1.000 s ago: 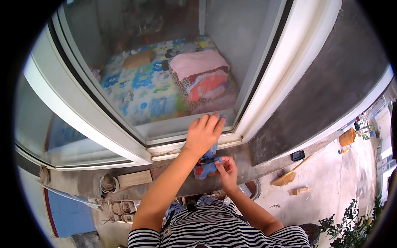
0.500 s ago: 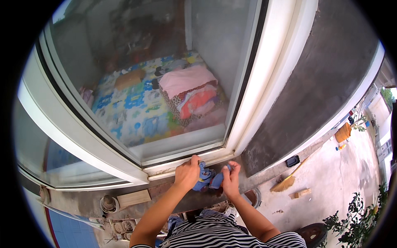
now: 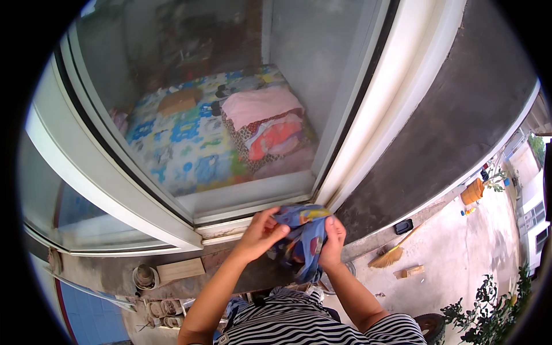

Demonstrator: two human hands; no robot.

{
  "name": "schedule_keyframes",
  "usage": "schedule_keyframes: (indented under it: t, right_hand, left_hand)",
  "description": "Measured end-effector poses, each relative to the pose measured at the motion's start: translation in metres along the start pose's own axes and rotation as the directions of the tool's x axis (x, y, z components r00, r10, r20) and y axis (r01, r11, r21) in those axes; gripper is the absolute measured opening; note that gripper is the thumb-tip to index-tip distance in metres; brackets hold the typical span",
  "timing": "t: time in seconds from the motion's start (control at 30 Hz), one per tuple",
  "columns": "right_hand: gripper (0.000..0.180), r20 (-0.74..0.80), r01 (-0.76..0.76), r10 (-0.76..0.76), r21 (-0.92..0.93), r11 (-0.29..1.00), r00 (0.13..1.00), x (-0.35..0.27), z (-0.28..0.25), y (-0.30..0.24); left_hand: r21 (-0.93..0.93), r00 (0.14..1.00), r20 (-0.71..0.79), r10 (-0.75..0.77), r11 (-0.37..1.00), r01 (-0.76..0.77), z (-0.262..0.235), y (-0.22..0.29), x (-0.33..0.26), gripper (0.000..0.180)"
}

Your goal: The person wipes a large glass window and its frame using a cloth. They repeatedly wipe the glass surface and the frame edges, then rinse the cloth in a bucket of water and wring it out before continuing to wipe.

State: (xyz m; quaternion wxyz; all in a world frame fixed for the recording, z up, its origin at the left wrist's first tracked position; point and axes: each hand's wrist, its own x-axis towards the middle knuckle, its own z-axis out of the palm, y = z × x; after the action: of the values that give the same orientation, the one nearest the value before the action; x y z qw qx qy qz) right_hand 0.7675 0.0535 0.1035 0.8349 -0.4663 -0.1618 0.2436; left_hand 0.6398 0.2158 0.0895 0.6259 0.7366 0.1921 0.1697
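Observation:
A crumpled blue cloth (image 3: pixel 305 238) with yellow and red patches hangs between my hands, just in front of the white window sill. My left hand (image 3: pixel 261 234) has its edge at the upper left, the thumb over the near side and the fingers bent. On the other side my right hand (image 3: pixel 332 242) grips the cloth, its thumb lying along the front. Folds hide some fingertips of both hands. Right beyond the cloth stands the closed glass window (image 3: pixel 190 135) in its white frame (image 3: pixel 230 228).
Behind the glass lie a patterned bed sheet (image 3: pixel 201 129) and a folded pink blanket (image 3: pixel 261 106). On the ledge at left are a small pot (image 3: pixel 145 277) and a wooden board (image 3: pixel 180 270). A broom (image 3: pixel 388 257), a brick (image 3: pixel 411 271) and a leafy plant (image 3: pixel 491 307) are at right.
The cloth was bunched small and low between my hands; now it is opened out wider and raised toward the sill. Both hands have shifted, with the left fingers less closed.

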Motion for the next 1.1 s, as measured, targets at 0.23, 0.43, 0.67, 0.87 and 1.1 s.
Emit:
schedule_keyframes:
  t: [0.23,0.43,0.67,0.87,1.1]
  right_hand:
    - [0.032,0.465,0.708,-0.708,-0.703,0.070,0.532,0.051,0.055,-0.078]
    - [0.020,0.637,0.501,-0.579,-0.766,-0.403,0.509,0.098,0.031,-0.038]
    - [0.030,0.539,0.442,-0.247,-0.823,-0.355,0.805,0.041,-0.073,0.083]
    - [0.036,0.433,0.479,-0.386,-0.878,0.025,0.814,0.047,-0.035,0.033]
    - [0.042,0.601,0.514,-0.556,-0.793,-0.327,0.574,0.079,0.007,-0.010]
  left_hand:
    - [-0.324,0.944,0.326,-0.048,0.932,0.159,0.051,0.037,0.002,0.068]
    - [-0.555,0.871,0.383,-0.309,0.677,0.484,0.058,0.027,0.002,0.073]
    - [-0.288,0.736,0.382,-0.558,0.686,0.669,0.059,-0.004,-0.029,0.065]
    - [-0.420,0.803,0.228,-0.550,0.689,0.591,0.044,0.003,-0.043,0.061]
    - [-0.597,0.907,0.173,-0.383,0.691,0.406,0.043,0.036,-0.038,0.053]
